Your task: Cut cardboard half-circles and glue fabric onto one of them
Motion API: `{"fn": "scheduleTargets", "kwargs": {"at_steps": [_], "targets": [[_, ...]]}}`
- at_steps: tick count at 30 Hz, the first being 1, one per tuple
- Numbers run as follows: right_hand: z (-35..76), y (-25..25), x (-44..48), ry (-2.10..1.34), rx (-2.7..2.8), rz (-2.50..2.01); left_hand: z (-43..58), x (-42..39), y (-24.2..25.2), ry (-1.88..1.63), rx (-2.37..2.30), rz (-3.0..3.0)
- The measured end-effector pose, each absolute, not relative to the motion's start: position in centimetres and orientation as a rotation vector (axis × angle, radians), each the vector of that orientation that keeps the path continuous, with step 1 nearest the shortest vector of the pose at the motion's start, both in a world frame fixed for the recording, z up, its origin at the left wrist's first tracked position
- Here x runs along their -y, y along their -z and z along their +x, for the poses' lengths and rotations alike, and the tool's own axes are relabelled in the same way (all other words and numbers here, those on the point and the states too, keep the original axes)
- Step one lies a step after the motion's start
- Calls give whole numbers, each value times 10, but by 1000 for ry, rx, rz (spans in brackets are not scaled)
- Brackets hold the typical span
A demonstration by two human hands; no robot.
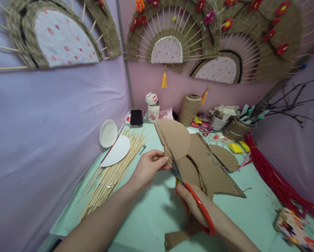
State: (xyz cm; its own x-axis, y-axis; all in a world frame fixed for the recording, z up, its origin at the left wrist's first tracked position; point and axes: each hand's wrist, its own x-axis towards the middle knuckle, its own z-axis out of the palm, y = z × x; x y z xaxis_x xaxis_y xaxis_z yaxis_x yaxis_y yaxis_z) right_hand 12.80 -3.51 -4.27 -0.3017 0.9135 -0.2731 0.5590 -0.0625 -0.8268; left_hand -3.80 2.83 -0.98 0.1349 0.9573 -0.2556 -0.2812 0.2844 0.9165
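My left hand [150, 164] pinches the lower left corner of a rounded cardboard piece [176, 140] between thumb and fingers. My right hand [192, 199] grips red-handled scissors [200, 204] by the handles, with the blades pointing up and away along the cardboard's near edge, close to my left fingertips. How far the blades are apart I cannot make out. Beneath and to the right lies a larger cut cardboard sheet [208, 164] with a curved edge. A cardboard strip [182, 236] rests on the table below my right hand.
Bamboo sticks [112, 175] and a white paper half-circle [117, 152] lie to the left. Behind stand a white bottle [153, 110], a twine spool [190, 110] and a cup of pens [238, 127]. Red pipe cleaners [271, 178] lie right. Woven fans [167, 49] hang above.
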Motion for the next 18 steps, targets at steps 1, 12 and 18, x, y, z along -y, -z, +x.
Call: {"fn": "scheduleTargets", "kwargs": {"at_steps": [1, 12, 18], "targets": [[127, 41, 36, -1321, 1828, -1586, -38, -28, 10, -1064, -1040, 829], [125, 42, 38, -1412, 1669, -1674, -38, -29, 9, -1041, -1044, 779], [122, 50, 40, -1431, 1606, -1693, -39, -29, 9, -1044, -1039, 770]]}}
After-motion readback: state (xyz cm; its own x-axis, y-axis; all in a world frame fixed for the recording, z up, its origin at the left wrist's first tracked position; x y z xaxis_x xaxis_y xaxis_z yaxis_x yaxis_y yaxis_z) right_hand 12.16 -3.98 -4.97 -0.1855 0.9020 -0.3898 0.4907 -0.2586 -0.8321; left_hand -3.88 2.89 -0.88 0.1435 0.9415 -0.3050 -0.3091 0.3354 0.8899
